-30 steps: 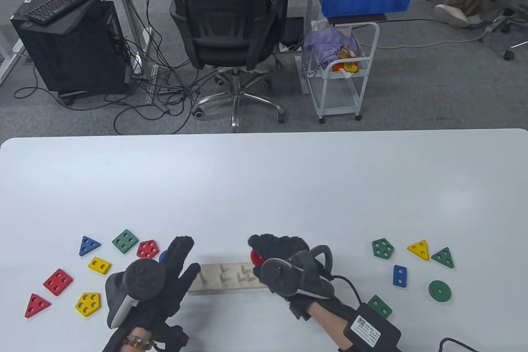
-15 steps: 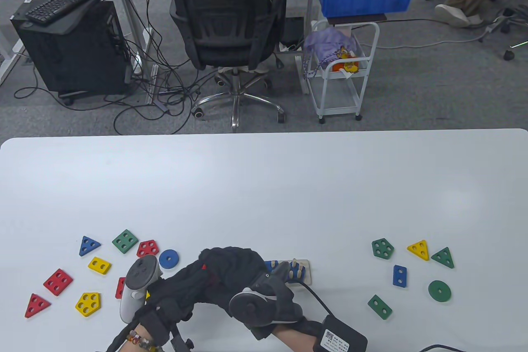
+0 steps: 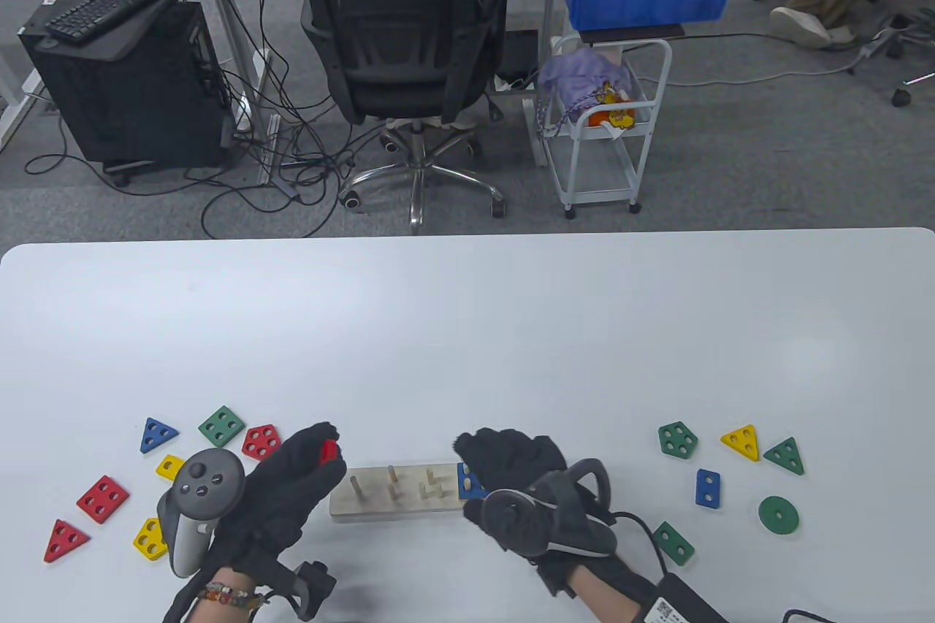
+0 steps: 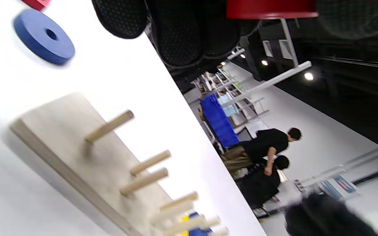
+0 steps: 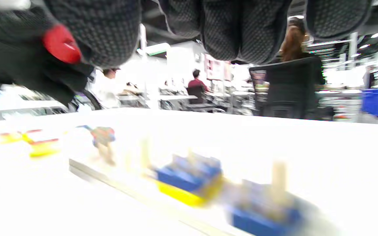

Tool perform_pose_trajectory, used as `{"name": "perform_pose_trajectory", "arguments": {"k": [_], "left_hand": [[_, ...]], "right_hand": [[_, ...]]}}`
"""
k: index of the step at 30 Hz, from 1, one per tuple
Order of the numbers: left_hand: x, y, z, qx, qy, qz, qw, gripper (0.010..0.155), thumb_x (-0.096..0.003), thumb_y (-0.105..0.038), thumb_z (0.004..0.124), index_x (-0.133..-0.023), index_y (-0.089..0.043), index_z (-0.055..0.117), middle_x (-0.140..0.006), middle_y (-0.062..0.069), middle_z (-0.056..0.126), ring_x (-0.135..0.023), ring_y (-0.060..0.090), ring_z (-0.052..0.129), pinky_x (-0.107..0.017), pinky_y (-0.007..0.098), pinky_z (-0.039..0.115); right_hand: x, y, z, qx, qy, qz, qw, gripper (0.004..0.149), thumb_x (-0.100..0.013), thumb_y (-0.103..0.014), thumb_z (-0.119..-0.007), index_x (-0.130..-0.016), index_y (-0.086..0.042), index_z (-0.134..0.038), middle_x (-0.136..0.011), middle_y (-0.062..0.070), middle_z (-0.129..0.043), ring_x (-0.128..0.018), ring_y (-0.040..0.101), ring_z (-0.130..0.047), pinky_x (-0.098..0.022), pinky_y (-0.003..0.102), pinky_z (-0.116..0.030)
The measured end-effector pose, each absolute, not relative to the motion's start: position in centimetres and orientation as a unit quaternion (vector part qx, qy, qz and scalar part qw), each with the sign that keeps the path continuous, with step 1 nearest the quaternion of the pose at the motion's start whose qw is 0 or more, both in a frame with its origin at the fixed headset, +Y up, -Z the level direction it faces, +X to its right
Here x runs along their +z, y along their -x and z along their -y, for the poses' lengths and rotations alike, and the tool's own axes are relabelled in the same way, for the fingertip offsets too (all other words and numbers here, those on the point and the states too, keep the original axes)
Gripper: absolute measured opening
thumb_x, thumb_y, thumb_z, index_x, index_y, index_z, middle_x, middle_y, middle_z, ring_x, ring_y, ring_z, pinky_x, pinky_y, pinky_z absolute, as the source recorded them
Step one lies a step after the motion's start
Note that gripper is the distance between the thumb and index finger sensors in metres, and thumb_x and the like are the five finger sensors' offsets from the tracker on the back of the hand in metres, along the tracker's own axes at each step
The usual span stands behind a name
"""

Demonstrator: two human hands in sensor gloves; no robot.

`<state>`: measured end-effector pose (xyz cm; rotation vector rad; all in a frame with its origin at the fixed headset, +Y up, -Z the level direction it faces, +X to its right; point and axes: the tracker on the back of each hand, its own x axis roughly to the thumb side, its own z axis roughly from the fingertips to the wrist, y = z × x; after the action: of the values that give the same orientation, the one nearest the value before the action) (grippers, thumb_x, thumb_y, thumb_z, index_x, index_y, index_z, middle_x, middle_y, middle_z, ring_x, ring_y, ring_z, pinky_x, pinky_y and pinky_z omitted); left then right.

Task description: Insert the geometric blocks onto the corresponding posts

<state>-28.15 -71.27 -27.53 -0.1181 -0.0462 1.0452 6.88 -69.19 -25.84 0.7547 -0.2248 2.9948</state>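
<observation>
Wooden peg board (image 3: 387, 499) lies near the table's front edge, between the two hands; bare pegs (image 4: 110, 126) stand along its left and middle stretch. At its right end a blue block (image 3: 469, 480) sits on pegs, part-covered by the right hand (image 3: 526, 491); the blurred right wrist view shows blue over a yellow block (image 5: 182, 196) there, and a second blue piece further right. Left hand (image 3: 288, 488) hangs at the board's left end, fingers closed around a red block (image 3: 330, 450), held off the table above the end peg's side. Right hand's fingers (image 5: 228, 29) curl downward over the board's right end; cannot tell whether they grip anything. Blue ring (image 4: 44, 36) lies flat on the table just beyond the board's left end, hidden under the left hand in the table view. Left cluster, well apart from the board: blue triangle (image 3: 157, 434), green square (image 3: 221, 426), red pentagon (image 3: 261, 441), red square (image 3: 103, 499), red triangle (image 3: 64, 540), two yellow pieces partly under the tracker. Right cluster: green pentagon (image 3: 677, 439), yellow triangle (image 3: 741, 441), green triangle (image 3: 785, 455), blue rectangle (image 3: 708, 488), green ring (image 3: 778, 514), green rectangle (image 3: 673, 543) nearest the right wrist. Broad open white table (image 3: 467, 331) beyond the board to the far edge.
</observation>
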Motion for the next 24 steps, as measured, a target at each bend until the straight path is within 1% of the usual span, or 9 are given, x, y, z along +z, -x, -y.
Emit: {"name": "perform_pose_trajectory", "arguments": {"k": [3,5,7,8,11,17,24], "left_hand": [[-27.8,28.3,71.5,0.452,0.046,-0.004,0.891,0.072,-0.0439,-0.063,0.080,-0.106,-0.035,0.057,-0.107,-0.007,0.070,-0.101,0.018,0.077,-0.078,0.055,0.059],[-28.0,28.0,71.8,0.386,0.040,-0.014,0.922,0.072,-0.0441,-0.061,0.080,-0.107,-0.037,0.056,-0.109,-0.009,0.068,-0.104,0.018,0.073,-0.079,0.056,0.057],[-28.2,27.4,72.1,0.323,0.041,-0.011,0.946,0.072,-0.0440,-0.060,0.081,-0.108,-0.039,0.055,-0.111,-0.011,0.065,-0.108,0.017,0.069,-0.080,0.057,0.055],[-28.3,26.8,72.3,0.292,0.045,-0.004,0.955,0.072,-0.0437,-0.059,0.081,-0.108,-0.040,0.055,-0.112,-0.012,0.064,-0.109,0.017,0.068,-0.080,0.057,0.054],[-28.3,25.5,73.0,0.236,0.057,0.009,0.970,0.072,-0.0432,-0.056,0.083,-0.108,-0.042,0.055,-0.113,-0.014,0.062,-0.110,0.016,0.065,-0.081,0.058,0.052],[-28.0,23.5,74.5,0.103,0.072,0.039,0.991,0.072,-0.0429,-0.056,0.083,-0.107,-0.045,0.054,-0.114,-0.017,0.061,-0.113,0.016,0.062,-0.081,0.059,0.051],[-28.0,23.2,74.6,0.105,0.064,0.033,0.992,0.072,-0.0437,-0.057,0.081,-0.108,-0.045,0.051,-0.115,-0.017,0.059,-0.113,0.017,0.061,-0.082,0.058,0.051]], "right_hand": [[-25.7,-10.0,70.0,0.976,-0.201,0.073,-0.044,0.072,-0.045,-0.049,-0.079,-0.104,-0.016,-0.057,-0.103,0.018,-0.070,-0.090,0.046,-0.075,-0.059,0.072,-0.063],[-25.6,-12.6,70.9,0.982,-0.157,0.068,-0.075,0.071,-0.045,-0.049,-0.079,-0.104,-0.017,-0.057,-0.103,0.017,-0.070,-0.090,0.045,-0.075,-0.060,0.072,-0.062],[-25.7,-14.0,71.4,0.987,-0.135,0.058,-0.066,0.070,-0.045,-0.048,-0.079,-0.104,-0.017,-0.058,-0.103,0.018,-0.071,-0.090,0.045,-0.075,-0.060,0.072,-0.062],[-25.9,-14.8,71.6,0.990,-0.124,0.035,-0.051,0.069,-0.045,-0.048,-0.079,-0.103,-0.017,-0.059,-0.103,0.018,-0.071,-0.090,0.046,-0.075,-0.060,0.072,-0.062],[-26.4,-15.7,71.6,0.994,-0.105,0.012,-0.022,0.067,-0.046,-0.047,-0.078,-0.103,-0.017,-0.060,-0.102,0.018,-0.071,-0.090,0.046,-0.076,-0.060,0.073,-0.061],[-26.4,-16.2,71.4,0.995,-0.095,-0.004,-0.029,0.065,-0.046,-0.048,-0.077,-0.102,-0.018,-0.062,-0.102,0.018,-0.072,-0.089,0.046,-0.076,-0.060,0.072,-0.061],[-26.4,-16.1,71.5,0.995,-0.097,-0.018,-0.020,0.064,-0.047,-0.048,-0.076,-0.102,-0.018,-0.063,-0.102,0.018,-0.073,-0.089,0.046,-0.076,-0.060,0.072,-0.062]]}}
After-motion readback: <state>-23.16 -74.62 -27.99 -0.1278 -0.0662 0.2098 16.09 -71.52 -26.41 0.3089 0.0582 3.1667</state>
